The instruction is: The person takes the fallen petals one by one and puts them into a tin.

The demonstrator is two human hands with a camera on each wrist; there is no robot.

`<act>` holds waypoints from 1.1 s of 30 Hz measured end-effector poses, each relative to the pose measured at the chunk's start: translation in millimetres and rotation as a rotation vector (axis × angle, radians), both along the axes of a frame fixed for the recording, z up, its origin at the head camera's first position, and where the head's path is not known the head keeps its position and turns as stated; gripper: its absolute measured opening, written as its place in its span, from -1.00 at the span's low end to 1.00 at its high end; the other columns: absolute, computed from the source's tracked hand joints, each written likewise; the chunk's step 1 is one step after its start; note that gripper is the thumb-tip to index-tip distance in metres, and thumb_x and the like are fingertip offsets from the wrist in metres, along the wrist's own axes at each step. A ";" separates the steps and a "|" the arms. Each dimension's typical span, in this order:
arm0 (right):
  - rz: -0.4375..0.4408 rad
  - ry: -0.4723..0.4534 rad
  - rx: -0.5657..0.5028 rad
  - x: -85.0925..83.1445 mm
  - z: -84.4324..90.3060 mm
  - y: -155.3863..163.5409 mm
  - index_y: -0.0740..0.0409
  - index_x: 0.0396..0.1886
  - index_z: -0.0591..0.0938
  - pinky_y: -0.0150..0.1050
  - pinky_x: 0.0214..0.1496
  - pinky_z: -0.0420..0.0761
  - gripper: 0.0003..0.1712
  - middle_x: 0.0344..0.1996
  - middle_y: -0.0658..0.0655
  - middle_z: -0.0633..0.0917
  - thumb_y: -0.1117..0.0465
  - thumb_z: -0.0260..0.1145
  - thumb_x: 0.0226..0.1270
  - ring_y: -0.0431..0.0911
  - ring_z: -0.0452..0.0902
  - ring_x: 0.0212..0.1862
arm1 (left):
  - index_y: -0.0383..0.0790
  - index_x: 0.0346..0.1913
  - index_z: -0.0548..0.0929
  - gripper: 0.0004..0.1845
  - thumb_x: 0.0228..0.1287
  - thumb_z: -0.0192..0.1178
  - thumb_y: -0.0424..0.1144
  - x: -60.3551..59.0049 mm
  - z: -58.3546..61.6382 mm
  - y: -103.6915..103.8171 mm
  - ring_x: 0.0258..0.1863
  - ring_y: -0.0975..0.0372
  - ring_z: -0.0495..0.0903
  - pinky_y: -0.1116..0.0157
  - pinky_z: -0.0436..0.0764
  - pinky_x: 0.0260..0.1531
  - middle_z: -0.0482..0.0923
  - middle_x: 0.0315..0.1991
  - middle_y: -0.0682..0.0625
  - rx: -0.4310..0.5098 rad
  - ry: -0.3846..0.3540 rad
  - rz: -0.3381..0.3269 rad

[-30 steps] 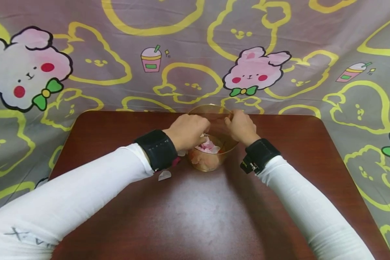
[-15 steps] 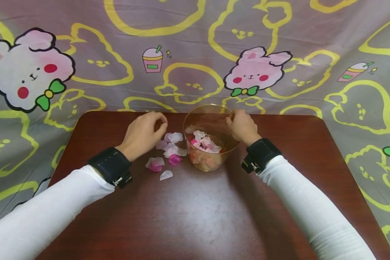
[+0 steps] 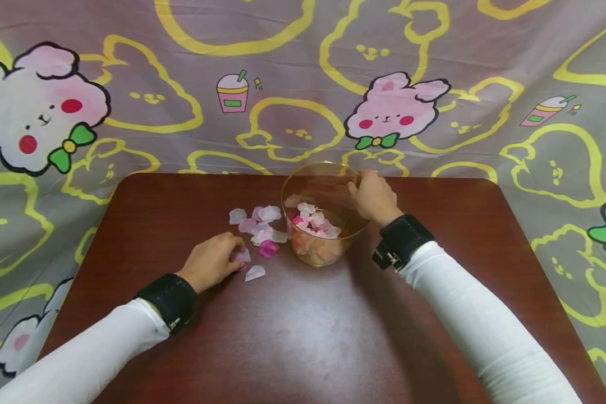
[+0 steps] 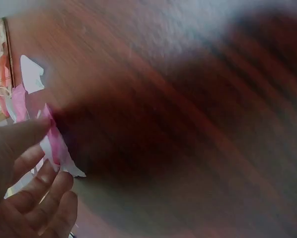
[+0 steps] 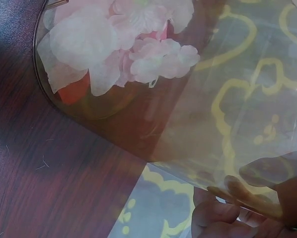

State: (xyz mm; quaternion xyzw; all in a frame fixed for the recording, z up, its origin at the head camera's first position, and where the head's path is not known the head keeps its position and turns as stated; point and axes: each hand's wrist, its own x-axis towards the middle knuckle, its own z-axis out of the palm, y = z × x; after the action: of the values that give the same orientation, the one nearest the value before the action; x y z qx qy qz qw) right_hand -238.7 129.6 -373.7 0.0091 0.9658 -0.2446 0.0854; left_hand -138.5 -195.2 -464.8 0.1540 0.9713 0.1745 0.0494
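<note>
**Petals picked up beside a glass cup**

A pink and white soft petal [image 4: 54,144] is pinched by the fingers [image 4: 19,136] of the left hand [image 3: 213,265], low on the dark red-brown wooden tabletop [image 3: 303,325]. More loose pink and white petals [image 3: 260,224] are spread just beside the clear round amber cup [image 3: 323,216]. The cup's rim is gripped by the right hand [image 3: 375,197], fingers curled over the edge. Petals are piled inside the cup.

Table [image 3: 303,336]: glossy dark wood-grain. Cup [image 3: 323,247]: clear amber plastic. Petals [image 3: 262,224]: thin matt cloth. Backdrop [image 3: 283,84]: smooth printed cloth.
</note>
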 end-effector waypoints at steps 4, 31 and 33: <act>-0.004 0.000 0.002 0.3 -0.3 0.7 0.12 -0.28 0.49 -0.14 -0.40 0.31 -0.71 -0.46 0.07 0.46 0.00 0.08 0.56 0.02 0.47 -0.36 | -0.25 -0.17 0.75 -0.85 0.26 0.37 -0.25 4.6 -1.1 0.2 -0.35 0.15 0.59 0.07 0.63 -0.28 0.65 -0.31 -0.07 0.001 0.002 0.026; 0.000 -0.004 -0.006 0.7 1.5 0.2 0.13 -0.21 0.49 -0.14 -0.36 0.32 -0.72 -0.43 0.09 0.47 0.01 0.08 0.57 0.02 0.47 -0.33 | -0.19 -0.13 0.73 -0.81 0.46 0.18 -0.17 -59.0 143.7 100.5 -0.34 0.14 0.56 0.15 0.57 -0.36 0.67 -0.28 -0.04 0.058 0.211 -0.123; 0.001 -0.003 -0.007 0.5 1.3 0.4 0.13 -0.21 0.49 -0.13 -0.36 0.32 -0.72 -0.42 0.09 0.47 0.01 0.08 0.57 0.03 0.48 -0.32 | -0.20 -0.14 0.73 -0.81 0.46 0.19 -0.18 -60.9 141.4 110.7 -0.32 0.15 0.58 0.15 0.60 -0.32 0.68 -0.29 -0.03 0.004 0.192 -0.170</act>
State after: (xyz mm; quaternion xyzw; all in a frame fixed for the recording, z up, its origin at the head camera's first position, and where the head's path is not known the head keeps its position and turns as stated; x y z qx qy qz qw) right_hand -238.2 130.0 -372.3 0.0090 0.9649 -0.2477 0.0871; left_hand -199.4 -84.6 -323.4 0.2520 0.9546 0.1559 -0.0295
